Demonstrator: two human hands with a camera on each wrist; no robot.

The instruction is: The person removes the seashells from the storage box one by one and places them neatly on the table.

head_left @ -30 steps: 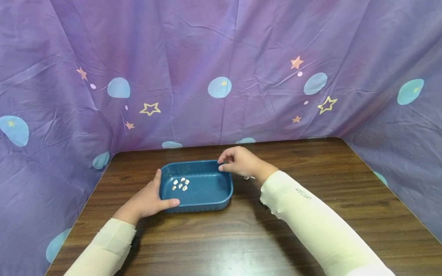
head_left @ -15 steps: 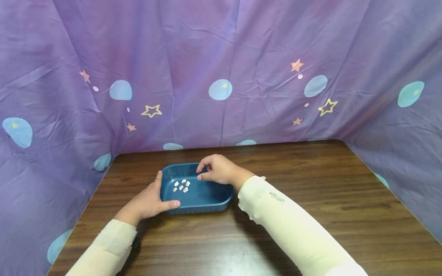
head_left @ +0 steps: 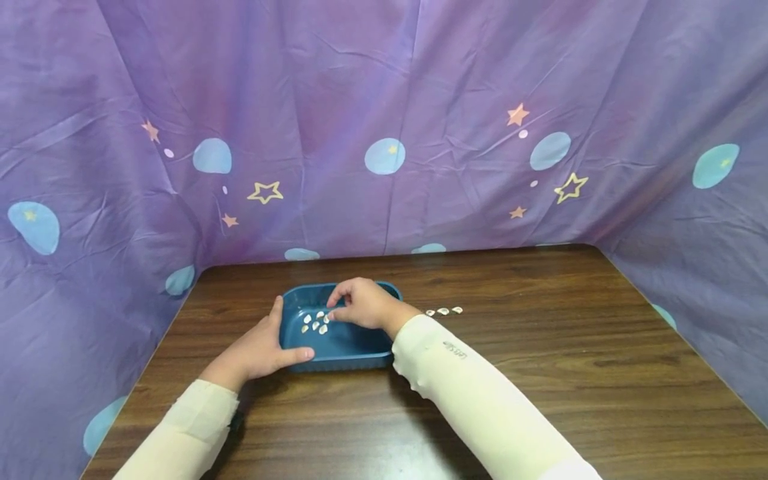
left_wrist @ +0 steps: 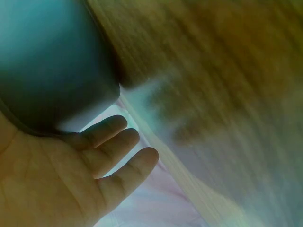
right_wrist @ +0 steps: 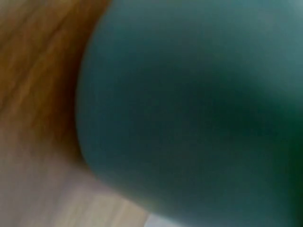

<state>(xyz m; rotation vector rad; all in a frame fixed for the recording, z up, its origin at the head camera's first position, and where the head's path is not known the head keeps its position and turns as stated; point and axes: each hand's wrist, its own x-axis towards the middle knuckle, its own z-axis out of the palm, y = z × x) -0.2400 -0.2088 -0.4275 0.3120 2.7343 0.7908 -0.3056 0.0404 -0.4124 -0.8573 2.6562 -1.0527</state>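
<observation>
Blue tray (head_left: pixel 354 345) sits on the tabletop (head_left: pixel 540 353); six small white pieces (head_left: pixel 315 325) lie clustered in its left half. Three similar pieces (head_left: pixel 443 311) form a row to its right. Left hand (head_left: pixel 259 348) holds the tray's left end, fingers spread. Right hand (head_left: pixel 367 305) is over the tray, thumb and forefinger tips slightly apart beside the cluster; contact: cannot tell.

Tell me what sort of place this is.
Probably a makeshift indoor recording booth: purple star-print cloth hangs along three sides of a wood-grain table holding a blue tray.
</observation>
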